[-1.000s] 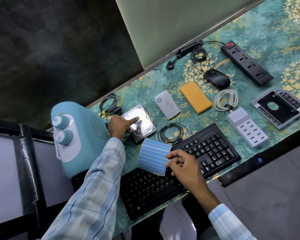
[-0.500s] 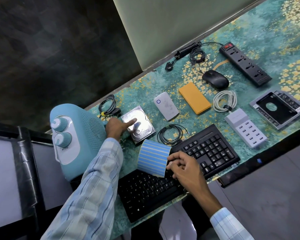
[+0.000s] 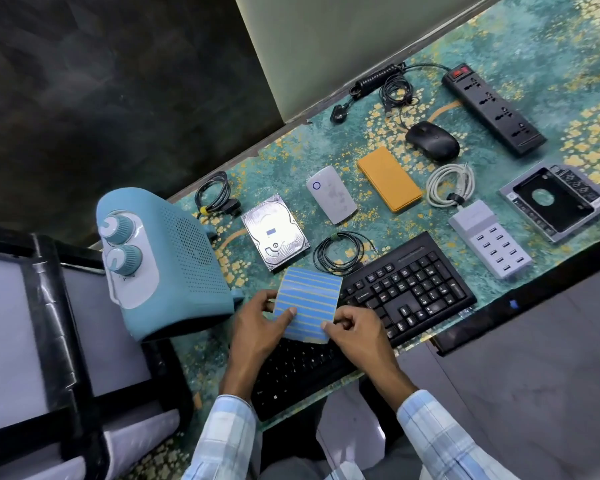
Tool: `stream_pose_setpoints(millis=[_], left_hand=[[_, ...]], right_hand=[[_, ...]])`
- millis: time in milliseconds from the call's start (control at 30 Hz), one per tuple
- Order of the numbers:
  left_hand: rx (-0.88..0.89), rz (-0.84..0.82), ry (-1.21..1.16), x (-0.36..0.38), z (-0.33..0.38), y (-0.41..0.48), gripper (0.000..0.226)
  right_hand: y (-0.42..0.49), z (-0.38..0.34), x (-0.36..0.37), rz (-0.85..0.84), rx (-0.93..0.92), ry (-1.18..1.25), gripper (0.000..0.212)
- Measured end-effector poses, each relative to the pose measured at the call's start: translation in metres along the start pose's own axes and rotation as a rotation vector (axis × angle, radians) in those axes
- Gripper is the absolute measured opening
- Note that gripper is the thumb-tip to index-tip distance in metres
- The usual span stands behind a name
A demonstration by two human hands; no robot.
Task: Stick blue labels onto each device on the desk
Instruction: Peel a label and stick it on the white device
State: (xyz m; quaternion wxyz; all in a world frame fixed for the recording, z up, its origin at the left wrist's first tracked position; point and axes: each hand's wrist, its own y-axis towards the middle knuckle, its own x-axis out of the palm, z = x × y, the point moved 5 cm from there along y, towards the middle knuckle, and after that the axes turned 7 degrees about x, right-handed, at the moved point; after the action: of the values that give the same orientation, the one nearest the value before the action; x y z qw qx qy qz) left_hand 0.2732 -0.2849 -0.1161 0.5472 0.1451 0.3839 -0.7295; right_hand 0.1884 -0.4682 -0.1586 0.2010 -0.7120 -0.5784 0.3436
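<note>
A sheet of blue label strips [image 3: 309,301] is held over the near keyboard [image 3: 298,372] by both hands. My left hand [image 3: 258,329] grips its left edge with the thumb on top. My right hand [image 3: 355,332] pinches its lower right corner. The silver hard drive [image 3: 274,235] beyond the sheet carries a small blue label [image 3: 271,231] on its top. The teal heater [image 3: 160,261] stands to the left. Beyond lie a white device [image 3: 331,194], an orange power bank [image 3: 388,178] and a black mouse [image 3: 432,140].
A second black keyboard [image 3: 413,289], a white multi-port USB charger [image 3: 490,239], a drive caddy [image 3: 556,200], a black power strip [image 3: 492,107] and several coiled cables [image 3: 340,252] lie on the patterned teal desk [image 3: 534,46]. A black-framed chair [image 3: 42,323] stands at the left.
My left hand has left the hard drive, where a small blue label now sits, and come back to grip the label sheet. The right hand stays on the sheet.
</note>
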Motion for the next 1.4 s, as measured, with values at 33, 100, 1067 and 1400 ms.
stream_pose_setpoints(millis=[33,100,1067,1400], left_hand=[[-0.011,0.009,-0.072,-0.001,-0.002,-0.001,0.034],[-0.048,0.044,-0.191,-0.003,-0.005,-0.003,0.038],[0.414,0.160,-0.034,0.008,0.034,-0.042,0.017],[0.517,0.206,0.135,0.008,0.048,-0.045,0.013]], right_hand=[[-0.001,-0.002,-0.002,-0.014,0.006,0.074,0.023],[-0.002,-0.005,-0.008,-0.041,0.027,0.233,0.020],[-0.009,-0.009,-0.002,-0.190,0.135,0.569,0.028],[-0.009,-0.007,-0.001,-0.204,0.099,0.591,0.016]])
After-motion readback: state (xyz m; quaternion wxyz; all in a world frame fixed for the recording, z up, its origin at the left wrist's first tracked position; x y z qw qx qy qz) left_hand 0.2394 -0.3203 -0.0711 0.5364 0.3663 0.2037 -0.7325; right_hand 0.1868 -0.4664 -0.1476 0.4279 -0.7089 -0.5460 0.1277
